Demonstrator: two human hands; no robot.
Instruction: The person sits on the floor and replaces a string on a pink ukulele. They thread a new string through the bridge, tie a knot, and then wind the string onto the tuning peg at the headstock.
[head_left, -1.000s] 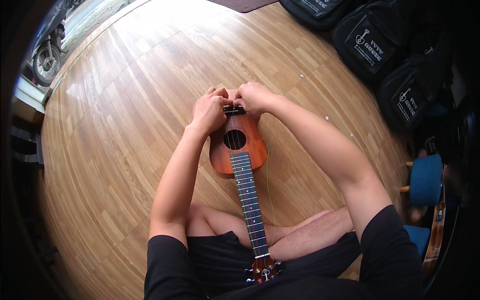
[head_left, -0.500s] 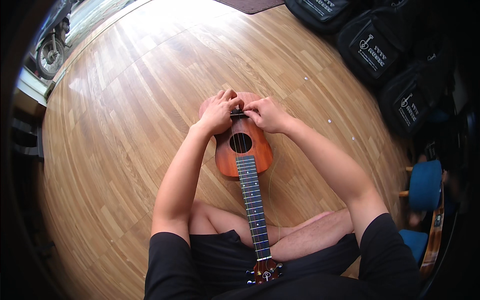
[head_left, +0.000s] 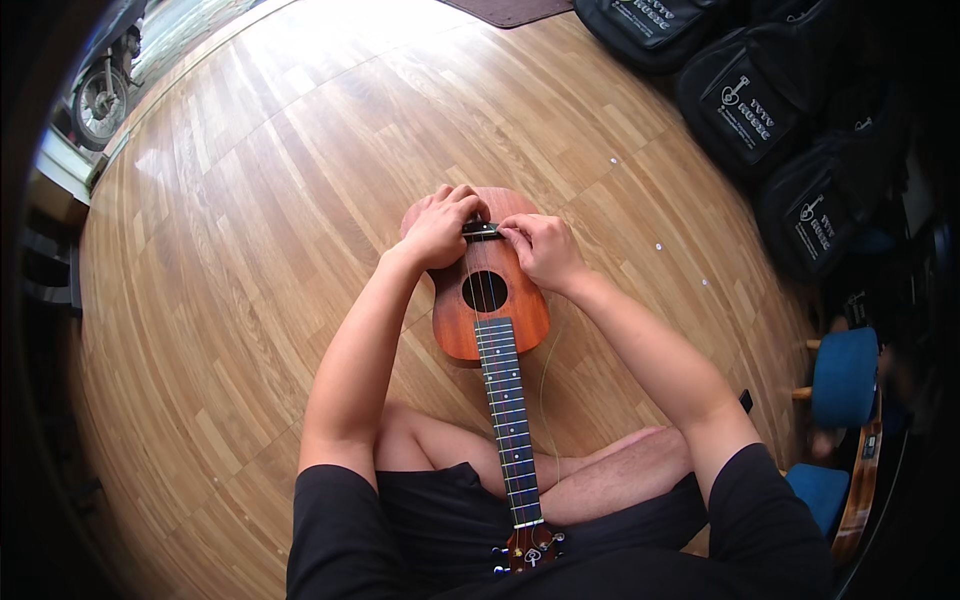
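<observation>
From my remote view, the ukulele (head_left: pixel 459 322) lies face up, its body on the floor (head_left: pixel 250 300) and its neck crossing the folded legs (head_left: pixel 610 482) to the headstock (head_left: pixel 528 550). Some strings already run over the sound hole (head_left: pixel 485 291); one pale green string (head_left: pixel 541 400) bows slack beside the neck, so I judge the stringing partly done, with that one left to fix and tighten. At the black bridge (head_left: pixel 482 231), the left hand (head_left: pixel 443 228) curls over one end; the right hand (head_left: pixel 548 250) narrows finger and thumb at the other, though I can't tell what either grips. I make out a waisted reddish-brown wooden body, a dark straight fretboard (head_left: pixel 511 420) with metal frets, smooth wood-grain floorboards and, farther off, soft black gig bags (head_left: pixel 740 105).
</observation>
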